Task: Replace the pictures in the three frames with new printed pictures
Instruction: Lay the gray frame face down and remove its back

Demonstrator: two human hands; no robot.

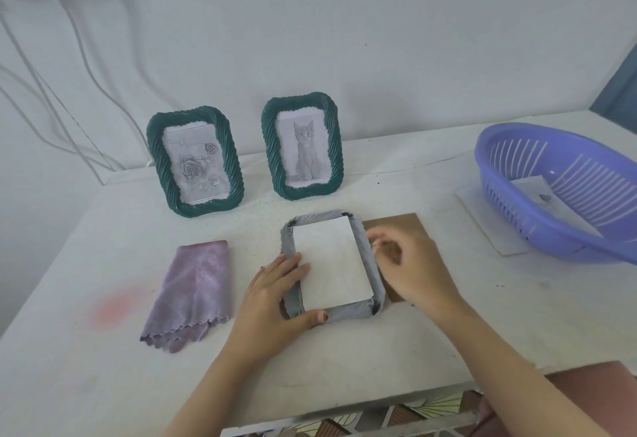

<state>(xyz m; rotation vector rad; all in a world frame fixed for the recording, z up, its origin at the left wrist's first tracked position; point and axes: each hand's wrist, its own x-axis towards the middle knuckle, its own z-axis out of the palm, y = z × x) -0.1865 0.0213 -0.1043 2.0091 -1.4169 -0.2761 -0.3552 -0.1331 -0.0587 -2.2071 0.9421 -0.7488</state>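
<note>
Two dark green frames stand upright at the back of the table: one with a rose picture [195,162], one with a cat picture [302,147]. A third frame [368,257] lies face down in front of them, grey back up, with a white sheet [332,264] lying in its opening. My left hand [275,293] holds the frame's near left corner, fingers on the left rim and the sheet's edge, thumb against the front rim. My right hand [410,267] hovers beside the frame's right rim with its fingers curled; I cannot make out anything in them.
A brown backing board [408,223] lies under my right hand, right of the frame. A purple cloth [193,293] lies at the left. At the right a purple slotted basket [565,188] sits on white sheets [482,216] and has a printed sheet inside.
</note>
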